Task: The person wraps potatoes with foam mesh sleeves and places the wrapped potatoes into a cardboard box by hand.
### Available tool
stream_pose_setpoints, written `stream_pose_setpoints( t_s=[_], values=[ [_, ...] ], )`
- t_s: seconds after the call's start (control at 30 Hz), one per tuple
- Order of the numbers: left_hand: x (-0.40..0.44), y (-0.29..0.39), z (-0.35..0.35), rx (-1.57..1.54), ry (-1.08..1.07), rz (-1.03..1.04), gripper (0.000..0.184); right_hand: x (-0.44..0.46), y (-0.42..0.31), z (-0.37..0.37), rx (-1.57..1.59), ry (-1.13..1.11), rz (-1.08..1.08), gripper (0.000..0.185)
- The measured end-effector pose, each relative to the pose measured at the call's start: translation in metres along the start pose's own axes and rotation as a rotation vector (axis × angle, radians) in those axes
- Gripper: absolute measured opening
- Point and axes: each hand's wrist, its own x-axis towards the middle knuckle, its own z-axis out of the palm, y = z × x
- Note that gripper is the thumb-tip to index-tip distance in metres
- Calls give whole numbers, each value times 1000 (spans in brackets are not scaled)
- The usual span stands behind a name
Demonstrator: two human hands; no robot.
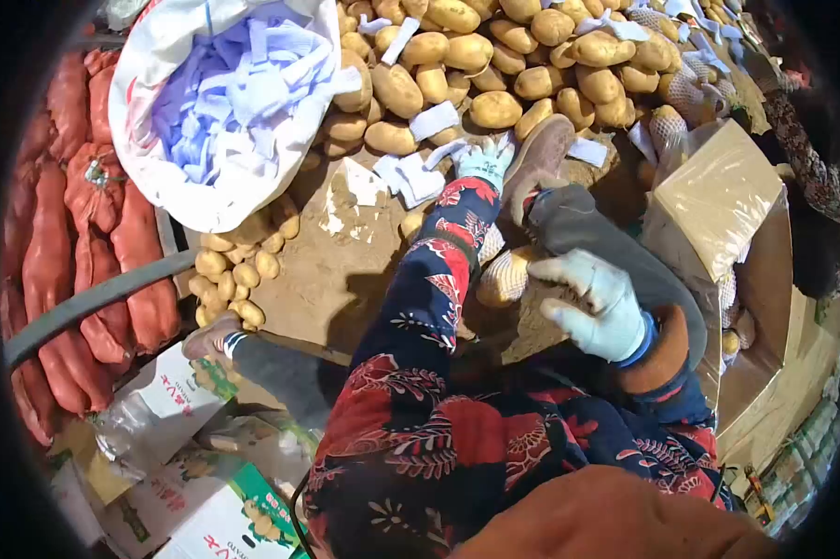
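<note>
My left hand (485,162), in a pale glove, reaches forward to the edge of the potato pile (494,110), beside white foam net sleeves (410,179). Its fingertips are partly hard to make out, so whether it grips anything is unclear. My right hand (592,300), also gloved, is raised above my right leg with thumb and fingers apart and nothing between them. A potato in a foam net (504,278) lies just left of it. To the right stands an open cardboard box (764,307) lined with clear plastic, with netted potatoes inside.
A white sack (136,140) full of foam nets stands at the upper left. Red filled mesh bags (145,270) line the left side, crossed by a grey bar (112,300). Small potatoes (245,275) lie near my left shoe. Printed cartons (196,512) are at the lower left.
</note>
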Motion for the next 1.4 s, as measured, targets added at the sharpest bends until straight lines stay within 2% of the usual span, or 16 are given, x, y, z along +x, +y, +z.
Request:
stream_pose_setpoints(
  t_s=[0.07,0.23,0.5,0.53,0.6,0.63,0.73,0.8,0.83,0.9,0.97,1.07,1.17,1.27,1.37,1.4],
  values=[
    [26,-9,-2,-53,-323,-16,39,2,11,7,-38,-17,-10,30],
    [0,-62,55,-224,-307,-264,26,2,16,16,-42,-84,74,32],
    [-170,-184,18,-177,426,-361,30,3,35,42,-116,23,18,23],
    [-185,-169,-26,-388,127,-526,30,7,38,47,-129,75,11,24],
    [-207,-147,-40,-1070,412,-409,27,14,39,56,-183,177,-10,24],
    [-215,-142,-44,-854,344,-428,29,17,44,61,-119,205,31,29],
    [-232,-99,-50,-1767,534,-473,30,26,64,88,43,360,130,56],
    [-249,-73,-52,-1975,511,-353,25,29,75,106,260,340,132,75],
    [-259,-50,-83,-2090,398,-224,20,28,77,115,291,316,75,61],
    [-274,-32,-86,-1483,345,-303,19,28,84,125,433,25,256,45],
    [-284,-18,-97,-1310,403,-124,18,22,79,129,642,-33,265,18],
    [-294,-27,-76,-1450,283,-260,20,20,85,129,579,-62,240,18],
    [-315,-33,-97,-884,211,-136,31,23,80,124,522,-60,227,19],
    [-311,-49,-47,-1189,320,-234,30,16,79,133,662,-150,121,21],
    [-291,-31,-48,-2372,135,-147,35,15,96,148,405,-323,40,19],
    [-290,-23,-50,-1992,208,-127,37,14,96,152,325,-332,-60,18]
  ],
)
